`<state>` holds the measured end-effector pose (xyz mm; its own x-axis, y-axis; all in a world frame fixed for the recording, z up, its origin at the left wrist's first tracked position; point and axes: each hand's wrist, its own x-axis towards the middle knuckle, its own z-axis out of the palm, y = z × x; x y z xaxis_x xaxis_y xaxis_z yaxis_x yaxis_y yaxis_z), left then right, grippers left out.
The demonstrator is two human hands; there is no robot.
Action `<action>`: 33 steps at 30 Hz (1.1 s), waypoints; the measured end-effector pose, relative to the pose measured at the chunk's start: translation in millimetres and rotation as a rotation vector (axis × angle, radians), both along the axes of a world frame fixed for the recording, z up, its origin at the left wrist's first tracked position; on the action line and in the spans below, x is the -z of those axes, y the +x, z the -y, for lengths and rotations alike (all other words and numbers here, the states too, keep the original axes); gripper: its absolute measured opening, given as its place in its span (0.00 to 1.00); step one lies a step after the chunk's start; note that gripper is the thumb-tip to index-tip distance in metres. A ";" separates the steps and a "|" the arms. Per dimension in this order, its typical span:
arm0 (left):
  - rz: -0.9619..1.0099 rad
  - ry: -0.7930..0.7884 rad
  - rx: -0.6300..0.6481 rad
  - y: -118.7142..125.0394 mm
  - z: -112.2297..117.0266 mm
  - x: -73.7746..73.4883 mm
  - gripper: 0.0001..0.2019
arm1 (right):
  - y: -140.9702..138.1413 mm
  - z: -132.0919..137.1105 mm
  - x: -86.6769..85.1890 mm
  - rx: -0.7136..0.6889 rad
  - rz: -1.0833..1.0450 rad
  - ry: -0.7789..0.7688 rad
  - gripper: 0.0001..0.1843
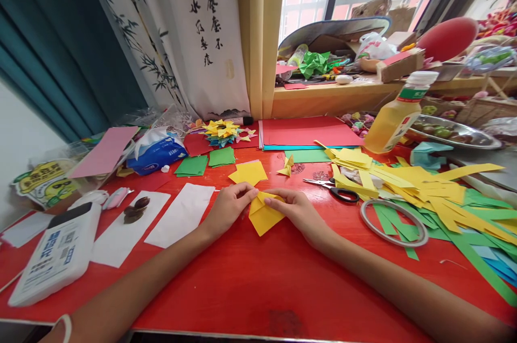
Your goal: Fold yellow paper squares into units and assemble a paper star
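A yellow square of paper [265,220], with its top part folded, is held between my two hands just over the red table. My left hand [231,204] pinches its upper left edge between thumb and fingers. On the other side, my right hand [299,212] grips the upper right edge, thumb on top. Just beyond the hands lies a stack of yellow paper squares [247,172]. A small folded yellow piece [286,166] stands to the right of that stack. Scissors [335,190] with black handles rest right of my right hand.
A roll of tape [422,235] and heaped yellow paper strips [428,192] lie at the right, near a bottle of yellow liquid [390,122]. Green squares [192,166], a blue tissue pack [157,153], white paper [181,214] and a white box [56,257] are at the left.
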<state>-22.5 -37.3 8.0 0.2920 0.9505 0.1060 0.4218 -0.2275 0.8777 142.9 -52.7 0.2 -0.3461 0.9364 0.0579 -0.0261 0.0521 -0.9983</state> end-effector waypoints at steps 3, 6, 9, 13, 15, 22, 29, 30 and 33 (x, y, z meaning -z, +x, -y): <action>-0.011 0.000 -0.016 0.7 -0.1 -0.1 0.16 | 0.4 0.0 0.4 -0.009 -0.001 -0.022 0.17; 0.010 -0.025 -0.006 1.4 -0.1 0.1 0.16 | 0.9 -0.9 2.5 -0.020 0.002 -0.027 0.17; 0.053 -0.070 0.028 2.3 -0.2 0.9 0.15 | 1.3 -2.5 5.6 -0.003 0.018 -0.008 0.17; 0.121 -0.131 0.077 3.9 0.1 2.1 0.13 | 1.3 -4.5 8.7 0.065 0.035 0.027 0.17; 0.150 -0.139 0.076 4.6 0.5 2.3 0.14 | 1.2 -5.0 9.2 0.080 0.038 0.037 0.17; 0.138 -0.067 0.058 4.3 -0.1 0.1 0.12 | -0.2 -5.2 8.5 0.080 0.104 0.072 0.17; 0.133 -0.069 0.023 3.7 1.7 -2.3 0.12 | 0.1 -3.1 4.6 0.064 0.087 0.048 0.18; 0.137 -0.074 0.022 3.5 1.8 -1.9 0.12 | 0.4 -3.0 4.6 0.061 0.088 0.045 0.18; 0.151 -0.100 0.032 3.1 1.2 -0.4 0.13 | 1.1 -3.3 5.0 0.054 0.090 0.030 0.17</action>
